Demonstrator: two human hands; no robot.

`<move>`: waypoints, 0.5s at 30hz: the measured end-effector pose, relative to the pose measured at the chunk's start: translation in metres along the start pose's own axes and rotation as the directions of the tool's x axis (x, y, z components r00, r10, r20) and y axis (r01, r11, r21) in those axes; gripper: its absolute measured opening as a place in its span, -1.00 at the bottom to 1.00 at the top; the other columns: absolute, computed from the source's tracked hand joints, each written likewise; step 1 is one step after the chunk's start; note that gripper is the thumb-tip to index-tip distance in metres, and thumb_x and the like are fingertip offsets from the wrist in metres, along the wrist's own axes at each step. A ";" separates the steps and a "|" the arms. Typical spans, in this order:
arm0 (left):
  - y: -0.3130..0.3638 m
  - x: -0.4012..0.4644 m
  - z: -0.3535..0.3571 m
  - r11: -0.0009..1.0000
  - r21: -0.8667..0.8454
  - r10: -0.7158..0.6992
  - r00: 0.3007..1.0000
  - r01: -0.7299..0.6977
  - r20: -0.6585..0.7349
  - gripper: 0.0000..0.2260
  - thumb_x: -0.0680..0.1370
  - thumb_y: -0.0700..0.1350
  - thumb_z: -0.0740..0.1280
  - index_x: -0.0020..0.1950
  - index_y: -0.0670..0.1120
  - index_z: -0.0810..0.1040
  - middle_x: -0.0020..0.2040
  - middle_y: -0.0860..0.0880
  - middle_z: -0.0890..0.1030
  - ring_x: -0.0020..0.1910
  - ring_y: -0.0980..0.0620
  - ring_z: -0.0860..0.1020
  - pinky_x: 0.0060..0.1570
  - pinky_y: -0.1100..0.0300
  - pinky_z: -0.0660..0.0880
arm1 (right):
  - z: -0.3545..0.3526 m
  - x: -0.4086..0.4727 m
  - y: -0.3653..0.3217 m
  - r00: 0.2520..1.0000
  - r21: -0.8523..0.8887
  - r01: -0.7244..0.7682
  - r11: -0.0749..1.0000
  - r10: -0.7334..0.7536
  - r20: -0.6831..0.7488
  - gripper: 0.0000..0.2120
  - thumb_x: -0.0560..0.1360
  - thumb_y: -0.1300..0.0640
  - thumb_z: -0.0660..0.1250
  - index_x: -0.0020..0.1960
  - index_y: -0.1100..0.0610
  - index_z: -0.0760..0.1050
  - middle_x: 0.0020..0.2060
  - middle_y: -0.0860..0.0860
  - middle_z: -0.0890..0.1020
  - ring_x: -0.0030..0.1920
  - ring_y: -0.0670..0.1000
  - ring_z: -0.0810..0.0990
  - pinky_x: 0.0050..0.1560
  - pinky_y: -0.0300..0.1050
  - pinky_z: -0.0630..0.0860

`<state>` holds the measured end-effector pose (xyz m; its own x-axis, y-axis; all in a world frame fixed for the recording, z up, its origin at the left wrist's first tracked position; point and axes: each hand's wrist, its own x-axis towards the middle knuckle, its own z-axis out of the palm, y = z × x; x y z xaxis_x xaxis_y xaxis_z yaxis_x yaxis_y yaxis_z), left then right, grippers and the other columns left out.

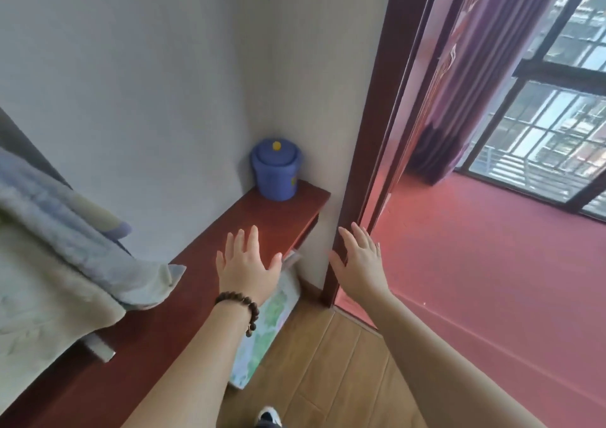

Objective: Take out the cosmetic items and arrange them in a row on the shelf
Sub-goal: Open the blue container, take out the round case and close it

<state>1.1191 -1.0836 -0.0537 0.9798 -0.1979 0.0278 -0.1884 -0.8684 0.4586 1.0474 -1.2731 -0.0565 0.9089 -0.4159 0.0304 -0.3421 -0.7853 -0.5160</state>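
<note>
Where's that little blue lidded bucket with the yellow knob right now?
In the head view the blue lidded bucket stands upright at the far end of the dark red wooden shelf, in the wall corner, beyond the open left hand.

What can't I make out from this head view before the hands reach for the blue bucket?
- Contents of the blue lidded bucket: hidden by its closed lid, so no cosmetic items show.
- Space under the red-brown shelf: covered by the shelf top and the left hand.
- Shelf's left end: buried under the blanket.
- Printed panel leaning below: pattern blurred, partly behind the left arm.
- Whether the open right hand touches the door frame: unclear.
</note>
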 end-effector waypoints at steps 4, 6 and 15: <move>0.006 0.051 0.008 0.999 0.021 -0.041 0.999 0.041 -0.017 -0.37 0.54 0.15 0.21 0.53 -0.04 0.11 0.53 -0.12 0.17 0.54 -0.08 0.02 0.47 -0.16 0.04 | 0.007 0.059 -0.001 0.998 0.042 0.055 0.998 -0.056 0.016 -0.47 0.57 -0.07 0.18 0.49 0.05 0.20 0.53 0.06 0.12 0.53 0.07 -0.03 0.50 0.14 -0.05; 0.009 0.077 0.013 0.998 0.017 -0.055 0.998 0.056 -0.024 -0.37 0.54 0.15 0.21 0.53 -0.05 0.11 0.53 -0.13 0.17 0.54 -0.09 0.02 0.47 -0.15 0.04 | 0.014 0.088 -0.001 0.997 0.048 0.076 0.996 -0.077 0.027 -0.46 0.56 -0.07 0.20 0.49 0.04 0.20 0.52 0.06 0.13 0.53 0.07 -0.02 0.50 0.15 -0.01; 0.026 0.209 0.025 0.999 -0.023 -0.027 0.994 0.024 -0.110 -0.39 0.54 0.14 0.24 0.49 -0.12 0.20 0.47 -0.16 0.29 0.48 -0.13 0.20 0.41 -0.08 0.21 | 0.039 0.229 -0.026 0.991 0.051 0.109 0.993 -0.113 0.069 -0.31 0.48 -0.16 0.30 0.50 0.07 0.16 0.49 0.13 0.20 0.46 0.19 0.19 0.44 0.10 0.19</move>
<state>1.3172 -1.1586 -0.0584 0.9859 -0.1233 0.1130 -0.1628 -0.8621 0.4799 1.2740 -1.3299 -0.0693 0.9559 -0.2922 0.0297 -0.2278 -0.8014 -0.5530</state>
